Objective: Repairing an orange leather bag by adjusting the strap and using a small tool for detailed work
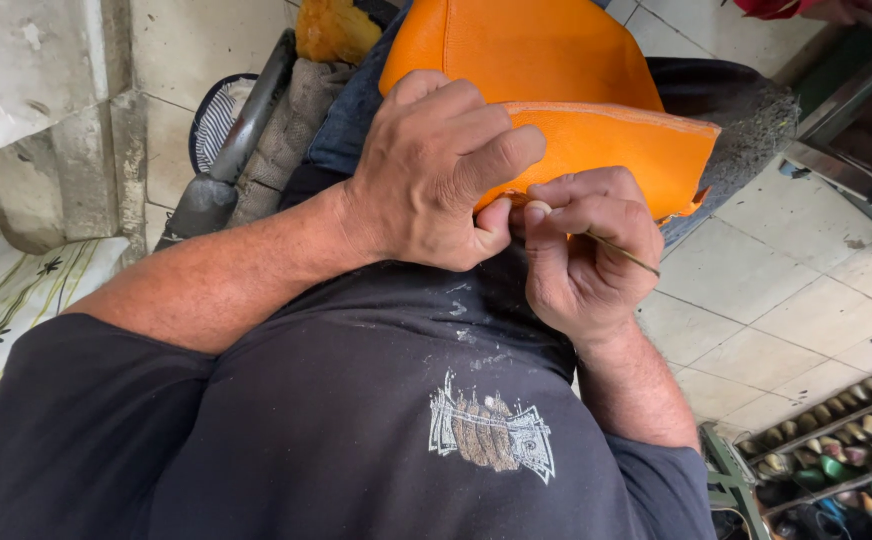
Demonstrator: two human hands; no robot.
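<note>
An orange leather bag piece [596,140] rests across my lap, its folded edge turned toward me. My left hand [436,170] lies over that edge, thumb and fingers pinching the leather near its near corner. Right beside it, my right hand [586,255] is closed around a thin metal needle-like tool [621,250], whose tip meets the leather edge between the two thumbs. The point of contact is mostly hidden by my fingers. A larger orange panel [516,45] of the same bag lies beyond the hands.
A dark metal bar [241,130] and grey cloth [286,130] sit to the left, with a yellow lump [331,30] above. Pale floor tiles [786,290] spread to the right. Racks of shoes [846,450] stand at the lower right. A concrete ledge [36,90] rises on the left.
</note>
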